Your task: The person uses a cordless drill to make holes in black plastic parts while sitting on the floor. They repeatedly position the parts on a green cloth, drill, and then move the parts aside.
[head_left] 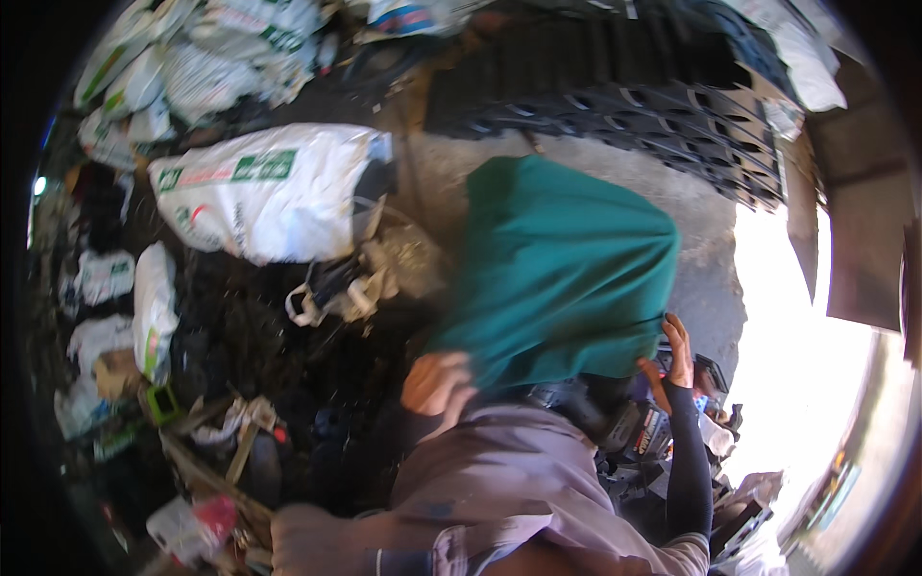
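Note:
A green cloth [567, 264] spreads out in front of me, its top surface fairly smooth with a few folds. What lies under it is hidden. My left hand [438, 386], blurred by motion, has its fingers curled at the near left corner of the cloth. At the near right corner, my right hand [669, 357] holds the cloth's edge between thumb and fingers. Dark sleeves cover both forearms.
A large white printed sack [274, 192] lies to the left, with more white bags [206, 77] heaped beyond. Black ridged trays [634, 115] are stacked at the far right. Boxes and small items [643, 432] crowd beside my right forearm. Wooden strips [211, 470] lie lower left.

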Tool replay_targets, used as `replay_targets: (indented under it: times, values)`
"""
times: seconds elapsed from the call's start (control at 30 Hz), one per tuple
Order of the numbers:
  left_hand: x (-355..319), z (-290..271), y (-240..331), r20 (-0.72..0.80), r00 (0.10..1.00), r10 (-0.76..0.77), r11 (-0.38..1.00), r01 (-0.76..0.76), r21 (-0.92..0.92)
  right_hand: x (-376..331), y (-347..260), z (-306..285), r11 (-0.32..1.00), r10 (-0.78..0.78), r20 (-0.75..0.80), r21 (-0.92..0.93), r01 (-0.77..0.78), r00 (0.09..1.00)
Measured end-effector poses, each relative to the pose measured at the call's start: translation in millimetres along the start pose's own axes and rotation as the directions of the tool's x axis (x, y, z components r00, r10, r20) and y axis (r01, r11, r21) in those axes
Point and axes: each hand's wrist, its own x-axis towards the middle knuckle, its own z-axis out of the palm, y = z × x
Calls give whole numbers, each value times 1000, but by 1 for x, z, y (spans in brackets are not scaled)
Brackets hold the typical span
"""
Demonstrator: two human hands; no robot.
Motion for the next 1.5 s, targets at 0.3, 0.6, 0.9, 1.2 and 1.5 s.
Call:
replay_targets:
  times: [0.3, 0.6, 0.9, 1.2, 1.5]
  values:
    - [10, 0, 3, 27, 998, 48, 984, -43, -171, -9, -62, -86, 992, 123, 301, -2, -129, 946]
    - [-27, -66, 6, 539, 837, -98, 989, 21, 148, -34, -128, -75, 973, -127, 633, -69, 220, 764]
    - [3, -32, 25, 528, 846, -69, 938, -125, 323, -64, -117, -21, 983, -141, 131, -97, 154, 981]
    - [46, 85, 49, 296, 886, 358, 930, -311, -195, -112, -134, 18, 992, -63, 109, -105, 74, 992]
    - [69, 59, 49, 448, 844, -294, 560, 532, -635, -89, -122, 62, 909, 18, 361, -395, 135, 932]
